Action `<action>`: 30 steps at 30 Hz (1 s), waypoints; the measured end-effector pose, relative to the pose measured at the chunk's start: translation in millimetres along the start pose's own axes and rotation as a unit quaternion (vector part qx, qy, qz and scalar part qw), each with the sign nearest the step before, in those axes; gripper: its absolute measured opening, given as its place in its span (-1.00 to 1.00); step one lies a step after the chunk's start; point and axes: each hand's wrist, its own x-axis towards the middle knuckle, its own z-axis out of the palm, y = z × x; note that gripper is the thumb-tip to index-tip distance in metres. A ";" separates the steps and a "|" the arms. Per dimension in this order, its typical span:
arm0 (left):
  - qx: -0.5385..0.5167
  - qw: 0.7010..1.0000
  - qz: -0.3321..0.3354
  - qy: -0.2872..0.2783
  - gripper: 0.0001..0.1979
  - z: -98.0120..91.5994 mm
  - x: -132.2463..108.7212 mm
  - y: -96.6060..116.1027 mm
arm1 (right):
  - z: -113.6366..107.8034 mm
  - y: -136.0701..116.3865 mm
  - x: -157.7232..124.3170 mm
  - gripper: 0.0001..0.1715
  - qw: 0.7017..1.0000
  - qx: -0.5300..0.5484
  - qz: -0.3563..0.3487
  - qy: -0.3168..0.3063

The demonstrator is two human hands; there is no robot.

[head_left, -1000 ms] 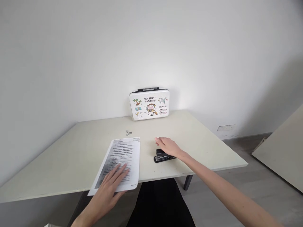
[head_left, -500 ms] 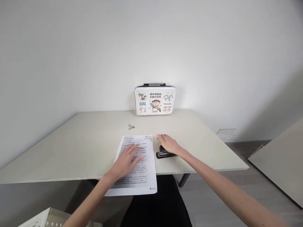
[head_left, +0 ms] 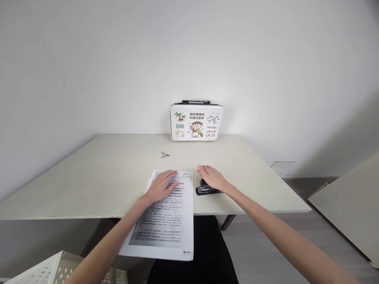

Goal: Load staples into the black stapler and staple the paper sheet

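A printed sheet of paper (head_left: pixel 166 221) lies at the front of the cream table (head_left: pixel 89 177), its lower half hanging over the table's edge. My left hand (head_left: pixel 162 186) rests flat on the sheet's upper part, fingers stretched out. A black stapler (head_left: pixel 204 189) sits just right of the sheet. My right hand (head_left: pixel 211 178) lies over the stapler with its fingers extended forward, palm down on it.
A white carry case (head_left: pixel 196 121) with cartoon pictures stands against the wall at the table's back. A few loose staple strips (head_left: pixel 164 154) lie mid-table. A white perforated basket (head_left: pixel 56 268) is at the lower left; a leaning board (head_left: pixel 349 205) is at the right.
The sheet has turned straighter and slid toward me, hanging further off the edge. My left hand moved up to its top part. My right hand stayed on the stapler.
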 end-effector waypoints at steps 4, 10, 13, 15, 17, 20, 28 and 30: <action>0.006 0.999 -0.002 0.033 -0.55 0.0 3.9 4.4 | -0.3 0.1 1.0 -0.23 1.000 -0.002 -0.001 0.001; 0.003 0.995 -0.052 0.085 -0.66 19.3 29.6 11.2 | -1.9 0.0 1.6 -0.26 1.000 -0.011 0.004 0.000; -0.018 0.994 -0.064 0.085 -0.67 22.7 35.9 8.3 | -1.8 -0.1 1.8 -0.25 1.000 -0.013 0.005 0.001; -0.036 0.994 -0.069 0.078 -0.68 21.1 35.9 5.4 | -1.5 0.0 2.0 -0.24 1.000 -0.011 0.005 0.001; -0.052 0.994 -0.074 0.069 -0.70 18.6 33.9 4.6 | -1.3 0.3 2.0 -0.24 1.000 -0.009 0.005 0.002; -0.068 0.993 -0.078 0.058 -0.72 17.4 30.2 10.4 | -1.0 0.8 1.7 -0.25 1.000 -0.008 0.004 0.005; -0.086 0.991 -0.088 0.060 -0.75 26.4 22.6 41.1 | 0.5 0.2 1.3 -0.26 1.000 -0.016 0.005 0.009; -0.085 0.991 -0.086 0.064 -0.77 27.3 19.8 47.6 | 0.5 -0.1 0.8 -0.26 1.000 -0.020 0.007 0.012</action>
